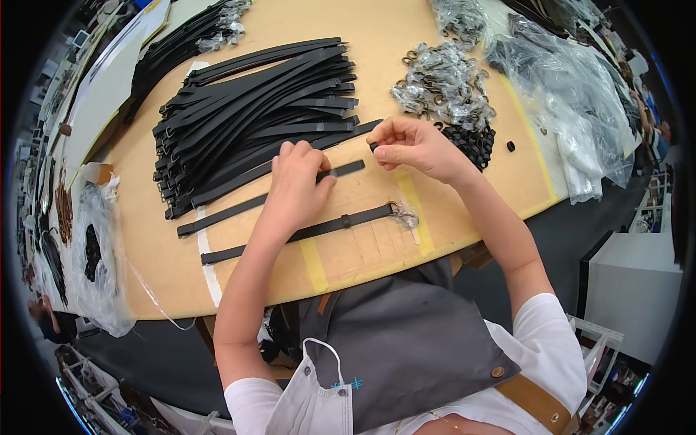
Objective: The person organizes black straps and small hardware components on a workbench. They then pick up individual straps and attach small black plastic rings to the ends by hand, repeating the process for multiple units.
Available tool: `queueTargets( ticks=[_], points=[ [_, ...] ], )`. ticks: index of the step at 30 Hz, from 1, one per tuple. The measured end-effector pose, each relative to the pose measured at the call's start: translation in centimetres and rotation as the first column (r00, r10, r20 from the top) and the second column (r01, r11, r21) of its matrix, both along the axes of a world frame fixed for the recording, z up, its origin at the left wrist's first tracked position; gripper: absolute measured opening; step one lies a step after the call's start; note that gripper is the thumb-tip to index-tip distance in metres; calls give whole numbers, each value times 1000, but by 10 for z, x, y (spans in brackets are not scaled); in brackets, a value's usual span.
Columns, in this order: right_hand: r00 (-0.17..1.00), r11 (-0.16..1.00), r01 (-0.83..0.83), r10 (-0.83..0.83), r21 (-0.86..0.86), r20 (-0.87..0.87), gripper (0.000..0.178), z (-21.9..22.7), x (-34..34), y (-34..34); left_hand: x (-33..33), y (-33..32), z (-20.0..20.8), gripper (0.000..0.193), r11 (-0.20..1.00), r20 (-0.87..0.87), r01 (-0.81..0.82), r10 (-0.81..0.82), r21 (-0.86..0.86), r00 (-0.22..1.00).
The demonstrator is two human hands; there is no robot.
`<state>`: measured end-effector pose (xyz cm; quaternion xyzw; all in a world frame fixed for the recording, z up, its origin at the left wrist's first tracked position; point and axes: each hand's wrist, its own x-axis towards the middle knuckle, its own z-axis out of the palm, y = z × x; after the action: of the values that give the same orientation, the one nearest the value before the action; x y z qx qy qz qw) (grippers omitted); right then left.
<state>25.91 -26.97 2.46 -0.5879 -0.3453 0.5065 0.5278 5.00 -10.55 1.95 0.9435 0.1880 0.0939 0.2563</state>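
Pinning the black strap (290, 194) flat on the table (377, 254) with my left hand (296, 187), I'd keep it still while my right hand (413, 148) fingers pinch a small black loop (374, 146) toward its end

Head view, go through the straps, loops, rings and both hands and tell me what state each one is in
Left hand: flat, pressing a strap on the table.
Right hand: pinching a small black loop.
Front strap: flat, loop on, ring attached.
Strap pile: heaped.
Loose loops: piled.
Bagged rings: heaped.
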Motion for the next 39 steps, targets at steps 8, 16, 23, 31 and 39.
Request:
queueTargets(
  ticks=[8, 16, 23, 31, 39],
  points=[
    [970, 998, 39, -50, -49, -238, 27, -8, 8, -1, 0, 17, 15, 19, 840, -28, -30, 18, -541, 999],
    [971, 999, -27, 31, 20, -237, 29, -11, 0, 1, 0, 13, 5, 23, 852, 250, 127, 4, -507, 968],
    [978, 999, -38, 39, 8, -207, 31, -10, -2, 0, 3, 7, 1, 22, 917, 342, 153, -20, -367, 940],
    [970, 997, -72, 74, 18, -231, 31, -8, -3, 1, 2, 1, 7, 21, 921, 327, 124, 3, -369, 945],
    [953, 998, -60, 57, -2, -297, 30, -16, -14, 4, 1, -4, 5, 25, 903, 278, 131, -13, -409, 961]
  ],
)
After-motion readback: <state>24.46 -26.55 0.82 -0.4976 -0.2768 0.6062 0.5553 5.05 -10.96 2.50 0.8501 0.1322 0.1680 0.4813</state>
